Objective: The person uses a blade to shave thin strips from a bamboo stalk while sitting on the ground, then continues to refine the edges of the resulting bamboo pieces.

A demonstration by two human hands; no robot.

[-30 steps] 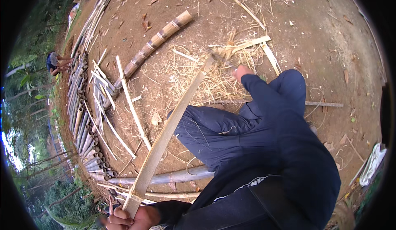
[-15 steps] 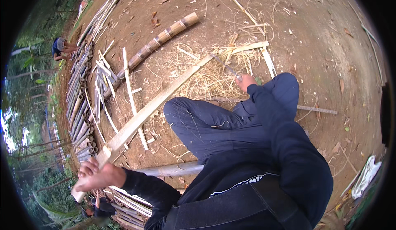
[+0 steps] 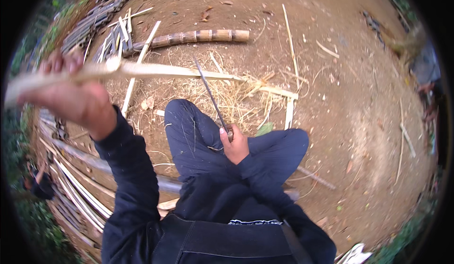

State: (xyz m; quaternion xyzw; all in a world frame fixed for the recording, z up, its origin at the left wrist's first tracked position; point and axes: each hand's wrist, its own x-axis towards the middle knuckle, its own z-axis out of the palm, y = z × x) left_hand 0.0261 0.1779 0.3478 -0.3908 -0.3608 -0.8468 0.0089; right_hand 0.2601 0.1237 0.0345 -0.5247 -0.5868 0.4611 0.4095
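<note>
My left hand is raised at the left and grips the near end of a long pale split bamboo strip. The strip runs rightward over the ground to a frayed far end by a heap of shavings. My right hand rests between my knees and holds a long thin knife by its handle. The blade points up and away, and its tip reaches the strip's lower edge. I sit with legs in dark blue trousers bent in front of me.
A thick bamboo pole section lies on the dirt beyond the strip. Stacks of split bamboo slats line the left side. Dry shavings and loose slivers litter the brown ground. Another person crouches at the lower left.
My left hand has lifted the strip's near end up and left, so the strip now lies almost level. My right hand has come into view holding the knife.
</note>
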